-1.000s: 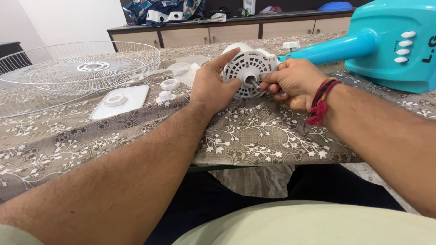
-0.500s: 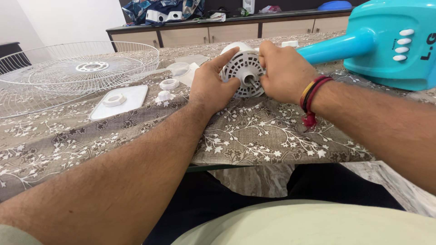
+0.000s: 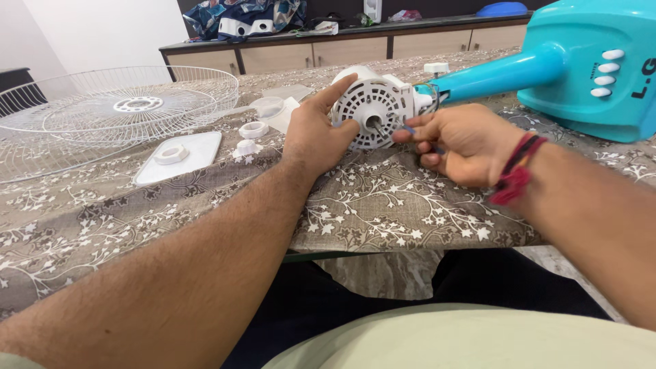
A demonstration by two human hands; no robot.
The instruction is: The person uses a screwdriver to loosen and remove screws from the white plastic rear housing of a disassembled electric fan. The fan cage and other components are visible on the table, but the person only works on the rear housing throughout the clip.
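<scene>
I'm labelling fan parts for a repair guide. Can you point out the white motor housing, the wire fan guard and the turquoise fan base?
white motor housing (image 3: 374,109): head view, on its vented front face.
wire fan guard (image 3: 102,113): head view, on the wire spokes.
turquoise fan base (image 3: 581,41): head view, on the upper shell.

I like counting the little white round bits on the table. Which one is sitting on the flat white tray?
The white ring farthest left. It rests on the flat white tray; the other two rings lie directly on the patterned tablecloth.

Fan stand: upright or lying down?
Lying down: the turquoise fan stand rests sideways on the table, its neck horizontal toward the white motor housing.
</scene>
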